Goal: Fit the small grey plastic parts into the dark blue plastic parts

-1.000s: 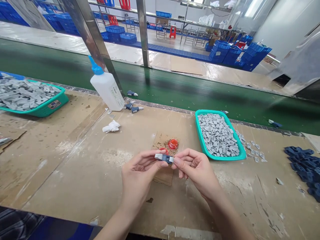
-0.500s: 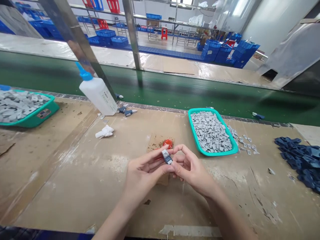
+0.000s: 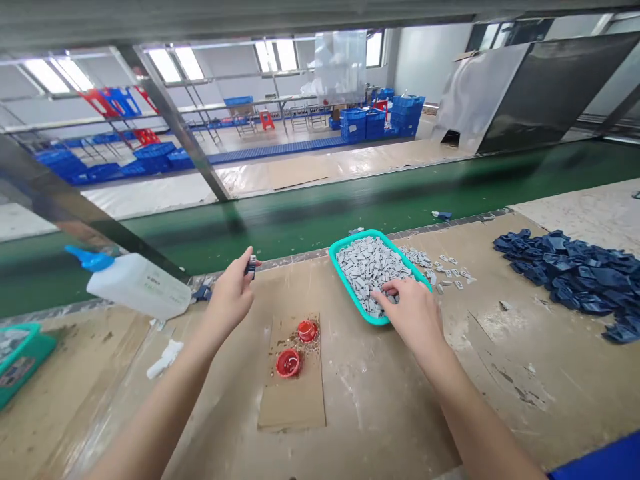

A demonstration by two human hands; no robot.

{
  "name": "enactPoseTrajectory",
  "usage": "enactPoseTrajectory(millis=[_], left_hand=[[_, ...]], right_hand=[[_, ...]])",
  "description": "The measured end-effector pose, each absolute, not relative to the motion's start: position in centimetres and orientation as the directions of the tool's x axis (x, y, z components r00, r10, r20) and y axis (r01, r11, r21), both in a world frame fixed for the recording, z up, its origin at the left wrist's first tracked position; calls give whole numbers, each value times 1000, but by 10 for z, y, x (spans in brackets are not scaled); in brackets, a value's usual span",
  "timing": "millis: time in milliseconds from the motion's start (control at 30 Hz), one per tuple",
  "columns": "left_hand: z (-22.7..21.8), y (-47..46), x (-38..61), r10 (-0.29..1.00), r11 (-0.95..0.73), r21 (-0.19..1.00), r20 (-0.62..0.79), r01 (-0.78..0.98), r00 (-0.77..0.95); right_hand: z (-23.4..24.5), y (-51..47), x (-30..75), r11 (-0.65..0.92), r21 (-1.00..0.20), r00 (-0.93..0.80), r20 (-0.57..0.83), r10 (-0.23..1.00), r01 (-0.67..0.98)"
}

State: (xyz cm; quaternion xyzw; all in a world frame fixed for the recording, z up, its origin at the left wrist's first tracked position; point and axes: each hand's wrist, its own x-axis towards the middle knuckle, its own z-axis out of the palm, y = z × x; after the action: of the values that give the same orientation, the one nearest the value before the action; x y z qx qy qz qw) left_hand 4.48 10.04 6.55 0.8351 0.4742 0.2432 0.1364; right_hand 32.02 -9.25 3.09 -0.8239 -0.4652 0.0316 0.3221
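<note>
My left hand (image 3: pixel 231 290) is held out over the table's far edge by the green belt, its fingers closed on a small dark blue and grey plastic part (image 3: pixel 251 267). At the near right side of a turquoise tray (image 3: pixel 336 272), my right hand (image 3: pixel 413 308) reaches down with thumb and fingertips bent together among small grey plastic pieces (image 3: pixel 367 263). Whether a piece is pinched there is too small to make out. Two red cups (image 3: pixel 289 363) stand on a cardboard strip (image 3: pixel 293 407) between my forearms; the nearer one holds a shiny liquid.
A white bottle with a blue nozzle (image 3: pixel 143 285) leans at left, with crumpled white tissue (image 3: pixel 164 360) in front. Dark blue parts (image 3: pixel 570 267) are heaped at right. Loose grey pieces (image 3: pixel 445 270) lie beside the tray. The green belt (image 3: pixel 300 210) runs behind, past a metal post (image 3: pixel 175 127).
My hands have parted: the left carried the blue and grey part away to the far left, the right moved to the tray of grey pieces. The view has swung right and tilted up.
</note>
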Motion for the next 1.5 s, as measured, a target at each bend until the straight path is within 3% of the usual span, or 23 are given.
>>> enactPoseTrajectory(millis=[67, 133, 233, 367, 500, 633, 867, 1100, 1167, 1233, 1400, 1500], left_hand=[[58, 130, 63, 831, -556, 280, 202, 782, 519], [50, 155, 81, 814, -581, 186, 138, 792, 565], [46, 182, 107, 806, -592, 155, 111, 791, 581], [51, 204, 150, 790, -614, 166, 119, 772, 602], [52, 210, 204, 718, -687, 240, 82, 686, 691], [43, 206, 245, 681, -707, 293, 34, 644, 732], [55, 189, 218, 779, -593, 387, 56, 706, 624], [88, 100, 105, 863, -439, 691, 148, 575, 482], [91, 58, 73, 911, -293, 877, 135, 382, 389], [89, 19, 43, 961, -148, 947, 70, 284, 267], [67, -49, -11, 990, 139, 980, -137, 141, -22], [52, -73, -23, 966, 239, 971, -239, -7, -98]], right_hand=[[28, -88, 315, -363, -526, 563, 290, 774, 769], [27, -86, 311, -346, -507, 551, 338, 763, 790], [25, -86, 308, -288, -505, 528, 434, 730, 814], [31, -87, 303, -129, -636, 498, 443, 745, 761], [46, -90, 294, 64, -797, 446, 400, 800, 600], [55, -92, 284, 154, -865, 426, 381, 820, 477], [48, -93, 263, 122, -958, 360, 213, 908, 260], [28, -101, 230, 66, -989, 242, 97, 965, 136], [21, -99, 221, 22, -995, 252, 45, 967, 94], [16, -95, 216, -21, -999, 277, -10, 961, 37], [11, -85, 213, -115, -986, 302, -147, 942, -119], [10, -82, 214, -154, -972, 298, -202, 933, -178]])
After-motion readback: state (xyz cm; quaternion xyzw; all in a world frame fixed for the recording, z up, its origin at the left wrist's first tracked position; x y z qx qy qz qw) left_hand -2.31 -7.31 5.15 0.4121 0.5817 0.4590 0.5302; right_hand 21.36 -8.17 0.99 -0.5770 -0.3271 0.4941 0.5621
